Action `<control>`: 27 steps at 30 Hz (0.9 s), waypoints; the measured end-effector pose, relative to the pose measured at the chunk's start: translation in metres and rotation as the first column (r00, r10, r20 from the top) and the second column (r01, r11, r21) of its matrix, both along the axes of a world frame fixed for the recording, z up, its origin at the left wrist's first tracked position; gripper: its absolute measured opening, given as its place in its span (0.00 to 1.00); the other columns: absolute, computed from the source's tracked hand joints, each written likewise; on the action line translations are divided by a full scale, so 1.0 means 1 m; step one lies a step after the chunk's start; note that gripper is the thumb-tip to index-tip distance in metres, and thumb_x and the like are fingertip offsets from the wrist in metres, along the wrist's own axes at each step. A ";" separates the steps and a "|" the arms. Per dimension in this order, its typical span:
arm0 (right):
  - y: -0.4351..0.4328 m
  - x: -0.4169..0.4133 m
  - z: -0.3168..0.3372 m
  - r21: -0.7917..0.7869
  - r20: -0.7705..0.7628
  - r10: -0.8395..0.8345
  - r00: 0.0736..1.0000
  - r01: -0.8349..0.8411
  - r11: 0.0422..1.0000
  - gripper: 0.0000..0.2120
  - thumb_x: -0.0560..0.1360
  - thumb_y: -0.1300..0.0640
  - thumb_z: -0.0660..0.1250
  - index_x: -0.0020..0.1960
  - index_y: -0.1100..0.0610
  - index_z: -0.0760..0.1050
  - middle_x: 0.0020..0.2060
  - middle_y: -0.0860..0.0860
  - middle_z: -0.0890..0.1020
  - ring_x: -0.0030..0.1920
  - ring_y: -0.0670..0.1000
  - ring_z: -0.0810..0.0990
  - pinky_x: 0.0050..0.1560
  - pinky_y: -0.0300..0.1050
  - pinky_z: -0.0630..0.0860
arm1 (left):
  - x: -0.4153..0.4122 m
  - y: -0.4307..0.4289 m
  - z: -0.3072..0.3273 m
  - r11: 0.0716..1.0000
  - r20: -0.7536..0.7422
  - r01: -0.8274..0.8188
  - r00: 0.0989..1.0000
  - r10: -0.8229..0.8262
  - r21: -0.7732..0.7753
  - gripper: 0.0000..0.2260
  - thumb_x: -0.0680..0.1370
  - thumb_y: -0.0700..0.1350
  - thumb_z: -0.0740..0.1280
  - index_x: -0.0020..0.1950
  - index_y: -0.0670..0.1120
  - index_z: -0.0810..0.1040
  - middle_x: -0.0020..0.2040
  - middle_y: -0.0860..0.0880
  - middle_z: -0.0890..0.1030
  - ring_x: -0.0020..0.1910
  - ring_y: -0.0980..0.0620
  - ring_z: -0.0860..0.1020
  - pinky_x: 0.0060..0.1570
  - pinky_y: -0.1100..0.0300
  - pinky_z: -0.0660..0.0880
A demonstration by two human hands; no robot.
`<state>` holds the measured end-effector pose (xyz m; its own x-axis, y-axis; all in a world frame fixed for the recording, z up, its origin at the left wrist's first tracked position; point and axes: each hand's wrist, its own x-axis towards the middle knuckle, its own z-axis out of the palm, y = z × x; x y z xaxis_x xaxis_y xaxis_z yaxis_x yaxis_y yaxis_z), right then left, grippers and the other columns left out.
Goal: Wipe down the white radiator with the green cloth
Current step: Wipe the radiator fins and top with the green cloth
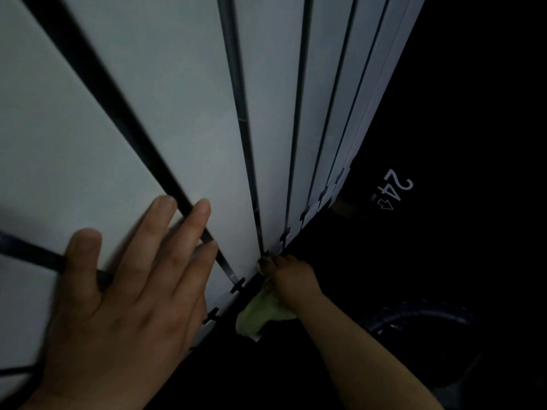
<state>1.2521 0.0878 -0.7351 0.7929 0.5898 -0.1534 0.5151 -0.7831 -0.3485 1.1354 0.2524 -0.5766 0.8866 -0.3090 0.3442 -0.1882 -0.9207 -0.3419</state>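
So we're looking down at the white radiator (183, 119), which eats up most of the view. Its flat panels are long strips split by dark gaps, and their long axis runs from about 12 o'clock down toward 6 o'clock, fanning out a bit, with the bottom edge cutting diagonally from 7 o'clock up toward 2 o'clock. The panels look pale grey-white in the dim light, smooth, with small cross-shaped notches along the bottom edge.

Our left hand (124, 306) sits at roughly 7 o'clock, palm flat on the panel faces, fingers (194, 226) spread apart and pointing up toward 1 o'clock, straddling one of the dark gaps. It isn't holding anything.

Our right hand (291, 279) comes in from 5 o'clock, arm stretched up to the radiator's bottom edge just right of centre. Its fingers are bunched together, pinching the green cloth (260, 313) against that edge where a dark gap ends.

The cloth is pale yellowish-green, crumpled, and most of it hangs below and to the left of the pinching fingers, toward 7 o'clock, with only its top tucked under the fingertips.

Off at 3 o'clock there's a white "24" marking (395, 189) with a little arrow on something black; we can't tell what it belongs to.
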 end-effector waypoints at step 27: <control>0.043 -0.069 0.063 0.271 -0.511 -0.415 0.753 0.599 0.753 0.10 0.76 0.50 0.61 0.54 0.55 0.71 0.57 0.51 0.75 0.55 0.52 0.75 0.50 0.40 0.70 | -0.030 -0.016 0.049 0.982 0.135 0.017 0.991 0.009 -0.190 0.12 0.74 0.46 0.58 0.56 0.47 0.73 0.68 0.45 0.66 0.69 0.44 0.60 0.72 0.55 0.48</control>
<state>1.1832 0.1303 -0.6716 0.9087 0.1931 -0.3701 -0.1764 -0.6259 -0.7597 1.1056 0.2360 -0.5276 0.8269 -0.2296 0.5133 -0.1561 -0.9707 -0.1827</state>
